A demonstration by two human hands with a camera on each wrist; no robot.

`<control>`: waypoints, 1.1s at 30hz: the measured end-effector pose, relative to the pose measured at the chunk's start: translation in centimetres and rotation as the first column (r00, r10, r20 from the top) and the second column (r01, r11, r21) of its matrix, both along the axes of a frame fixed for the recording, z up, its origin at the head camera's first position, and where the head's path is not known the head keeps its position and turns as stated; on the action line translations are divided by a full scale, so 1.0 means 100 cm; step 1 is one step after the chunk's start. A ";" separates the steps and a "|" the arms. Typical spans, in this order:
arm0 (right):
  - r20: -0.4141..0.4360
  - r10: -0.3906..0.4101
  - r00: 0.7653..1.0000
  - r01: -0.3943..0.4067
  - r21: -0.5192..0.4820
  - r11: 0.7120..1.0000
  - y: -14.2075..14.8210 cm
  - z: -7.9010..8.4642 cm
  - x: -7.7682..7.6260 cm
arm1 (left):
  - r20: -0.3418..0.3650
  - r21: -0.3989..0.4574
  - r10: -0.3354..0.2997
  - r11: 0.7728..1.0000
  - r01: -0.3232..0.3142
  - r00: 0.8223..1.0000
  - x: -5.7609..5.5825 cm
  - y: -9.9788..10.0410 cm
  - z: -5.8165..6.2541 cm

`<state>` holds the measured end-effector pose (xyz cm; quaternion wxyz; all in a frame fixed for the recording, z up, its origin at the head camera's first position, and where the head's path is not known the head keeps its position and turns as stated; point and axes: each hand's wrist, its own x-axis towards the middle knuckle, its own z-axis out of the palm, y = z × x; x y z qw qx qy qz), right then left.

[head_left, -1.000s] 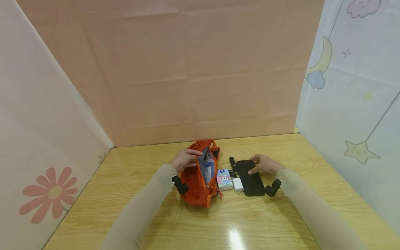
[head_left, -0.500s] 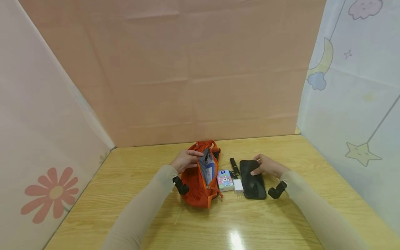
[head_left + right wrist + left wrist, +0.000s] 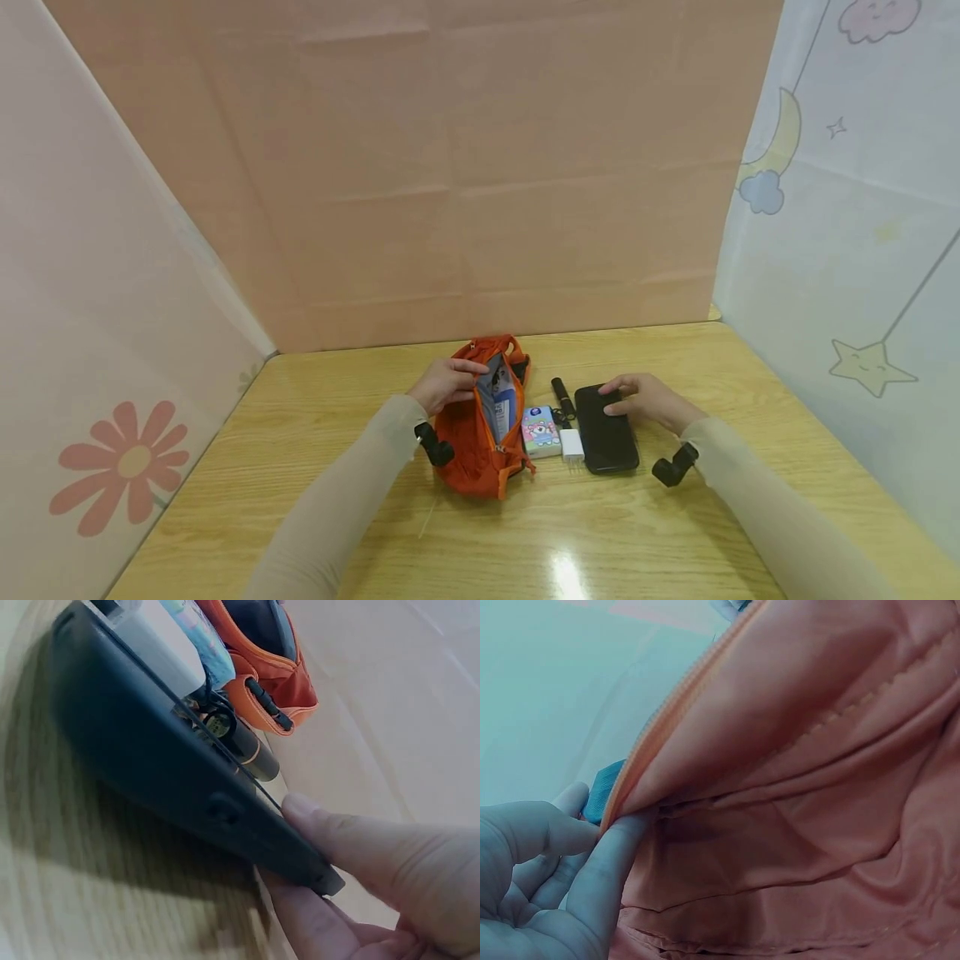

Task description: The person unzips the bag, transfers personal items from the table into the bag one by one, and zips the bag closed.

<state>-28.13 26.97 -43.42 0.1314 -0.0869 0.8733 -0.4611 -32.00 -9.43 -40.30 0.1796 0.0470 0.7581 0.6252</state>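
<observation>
My left hand [image 3: 446, 385] pinches the zipped edge of the orange-red bag [image 3: 468, 454] and holds its mouth apart; the left wrist view shows thumb and finger on the orange zip [image 3: 694, 679]. Inside the bag, a blue-and-white printed item [image 3: 504, 404] rests against the grey lining. My right hand [image 3: 651, 402] grips the far end of a black phone [image 3: 606, 437]. In the right wrist view, the thumb lies on the top face of the phone [image 3: 172, 750] and fingers are beneath. That end is tilted up off the wood.
Between bag and phone lie a pastel cartoon-printed pack [image 3: 541, 432], a white charger plug [image 3: 572, 446] and a black tube [image 3: 562, 398] with a gold band. Dark cord shows beside the plug. A peach cloth wall [image 3: 450, 208] stands behind the wooden table [image 3: 285, 450].
The phone has shifted slightly right, away from the plug and tube. My right hand has moved right with it and changed its finger placement. The left hand has stayed on the bag's edge.
</observation>
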 end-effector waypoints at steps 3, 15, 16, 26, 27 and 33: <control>0.017 0.003 1.000 -0.003 -0.042 0.999 0.001 -0.001 0.003 | -0.004 -0.001 0.008 1.000 -0.008 1.000 0.001 0.001 0.000; 0.144 0.034 0.989 0.027 -0.400 0.916 0.002 0.004 0.014 | -0.012 0.000 0.024 1.000 -0.024 1.000 0.001 0.001 0.001; 0.139 0.025 0.990 0.033 -0.402 0.915 0.002 0.004 0.015 | -0.015 -0.002 0.023 1.000 -0.023 1.000 0.001 0.001 0.001; 0.107 -0.055 0.993 0.097 -0.432 0.897 -0.001 0.008 0.021 | -0.011 0.000 0.013 1.000 -0.013 1.000 0.001 0.002 0.003; 0.103 -0.064 0.993 0.102 -0.429 0.897 0.000 0.008 0.021 | -0.013 0.000 0.010 1.000 -0.010 1.000 0.001 0.003 0.003; 0.107 -0.075 0.991 0.117 -0.460 0.880 0.003 0.009 0.022 | -0.009 -0.003 0.009 1.000 -0.009 1.000 0.004 0.003 0.006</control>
